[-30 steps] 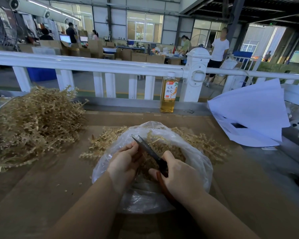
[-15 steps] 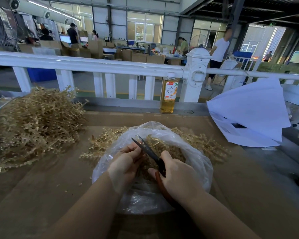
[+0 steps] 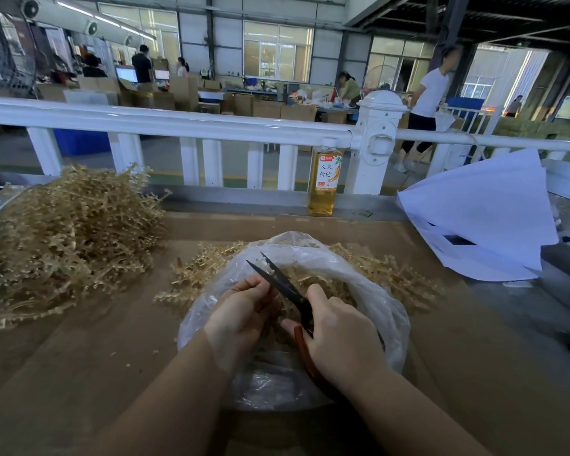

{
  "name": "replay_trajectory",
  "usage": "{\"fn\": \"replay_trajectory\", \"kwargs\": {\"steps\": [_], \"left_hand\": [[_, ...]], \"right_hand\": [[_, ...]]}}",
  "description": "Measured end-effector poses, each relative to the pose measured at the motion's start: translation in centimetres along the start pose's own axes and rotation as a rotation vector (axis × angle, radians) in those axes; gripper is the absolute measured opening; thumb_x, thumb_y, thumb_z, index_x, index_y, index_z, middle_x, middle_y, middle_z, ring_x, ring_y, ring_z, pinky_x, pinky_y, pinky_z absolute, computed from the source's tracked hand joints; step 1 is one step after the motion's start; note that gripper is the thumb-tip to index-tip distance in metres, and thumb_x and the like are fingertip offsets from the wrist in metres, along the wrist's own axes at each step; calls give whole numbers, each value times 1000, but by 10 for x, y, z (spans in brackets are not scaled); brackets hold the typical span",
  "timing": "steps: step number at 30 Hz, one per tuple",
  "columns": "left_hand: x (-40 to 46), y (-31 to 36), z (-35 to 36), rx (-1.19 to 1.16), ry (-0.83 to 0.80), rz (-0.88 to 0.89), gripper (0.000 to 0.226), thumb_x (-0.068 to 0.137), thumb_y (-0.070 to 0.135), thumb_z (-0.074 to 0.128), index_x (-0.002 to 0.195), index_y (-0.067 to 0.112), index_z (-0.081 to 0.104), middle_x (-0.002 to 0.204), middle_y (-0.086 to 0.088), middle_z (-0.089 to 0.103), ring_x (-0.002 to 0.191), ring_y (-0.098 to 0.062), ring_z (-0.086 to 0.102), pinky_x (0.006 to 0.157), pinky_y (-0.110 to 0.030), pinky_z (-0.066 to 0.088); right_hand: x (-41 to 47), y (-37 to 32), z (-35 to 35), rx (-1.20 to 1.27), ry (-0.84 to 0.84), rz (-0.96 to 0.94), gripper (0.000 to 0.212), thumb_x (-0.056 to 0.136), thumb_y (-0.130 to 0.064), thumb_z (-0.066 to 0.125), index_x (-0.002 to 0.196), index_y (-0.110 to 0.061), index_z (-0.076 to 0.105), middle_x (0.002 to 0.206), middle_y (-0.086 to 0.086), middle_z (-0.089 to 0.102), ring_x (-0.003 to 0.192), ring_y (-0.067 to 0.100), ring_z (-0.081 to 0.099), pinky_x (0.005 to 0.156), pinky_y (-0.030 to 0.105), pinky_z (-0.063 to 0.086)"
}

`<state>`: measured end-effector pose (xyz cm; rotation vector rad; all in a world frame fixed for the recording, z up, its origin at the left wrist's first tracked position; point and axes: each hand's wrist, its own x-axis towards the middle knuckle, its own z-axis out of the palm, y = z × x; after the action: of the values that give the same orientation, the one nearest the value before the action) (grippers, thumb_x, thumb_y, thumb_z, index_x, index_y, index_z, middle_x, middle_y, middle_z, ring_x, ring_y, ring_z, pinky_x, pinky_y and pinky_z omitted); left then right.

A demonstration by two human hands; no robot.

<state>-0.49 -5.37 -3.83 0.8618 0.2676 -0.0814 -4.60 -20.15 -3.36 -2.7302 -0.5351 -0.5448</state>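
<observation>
1. Scissors lay over the open mouth of the plastic bag, between the two hands. On my feed the black blades stood a little apart and pointed up and away to the left, with the tips above the bag's far side.
2. The right hand gripped the reddish-brown handle with its fingers curled round it and the thumb laid along the top toward the pivot. The rest of the handle ran back under the palm toward the wrist.
3. The left hand sat just left of the blades, touching them near their root. Its fingers were curled, and thumb and fingertips pinched a sprig there. The fingers hid most of it, so I could not tell whether it lay between the blades.
4. The bag stood on the table under both hands, and I saw loose golden pieces heaped inside it. More of them lay on the table just behind the bag and to its left.
5. A large pile of the same golden stuff lay at the table's far left, well apart from the hands.
6. A bottle of amber liquid stood upright at the far edge of the table, in front of a white railing. White paper sheets lay at the right.
</observation>
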Motion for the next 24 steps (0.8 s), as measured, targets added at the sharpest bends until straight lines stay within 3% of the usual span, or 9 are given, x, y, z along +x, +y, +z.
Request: {"fn": "replay_trajectory", "kwargs": {"steps": [5, 10, 13, 17, 24], "left_hand": [[0, -1, 1, 26, 17, 11, 33, 93, -6, 43, 66, 10, 55, 64, -6, 68, 71, -19, 62, 65, -27, 46], [-2, 1, -1, 55, -10, -7, 29, 92, -5, 46, 70, 7, 59, 74, -9, 68, 71, -18, 64, 62, -26, 49], [-4, 3, 0, 54, -34, -22, 23, 92, -4, 47, 75, 5, 60, 77, -10, 66, 71, -18, 63, 63, -26, 51], [-7, 5, 3, 69, -32, -33, 19, 92, -4, 46, 80, 3, 59, 80, -11, 64, 73, -19, 60, 66, -26, 51], [-14, 11, 7, 59, -20, -78, 19, 94, -3, 43, 86, 6, 59, 78, -7, 63, 72, -17, 57, 70, -25, 46]], "right_hand": [[-2, 2, 0, 8, -15, 15, 41, 92, -59, 40, 119, -29, 34, 93, -4, 54, 90, 16, 57, 70, 23, 38], [2, 2, -3, 14, -42, -3, 33, 93, -56, 42, 108, -29, 33, 79, -8, 45, 71, 12, 46, 63, 21, 32], [4, 1, -4, 27, -52, -8, 33, 94, -56, 40, 108, -28, 33, 80, -8, 49, 70, 12, 48, 61, 21, 31], [4, -1, -2, 57, -75, 7, 37, 94, -57, 38, 114, -25, 34, 90, -2, 60, 82, 17, 60, 65, 23, 40], [2, 2, 0, 46, -36, 2, 34, 93, -60, 38, 108, -29, 32, 85, -7, 54, 74, 11, 53, 62, 20, 35]]}}
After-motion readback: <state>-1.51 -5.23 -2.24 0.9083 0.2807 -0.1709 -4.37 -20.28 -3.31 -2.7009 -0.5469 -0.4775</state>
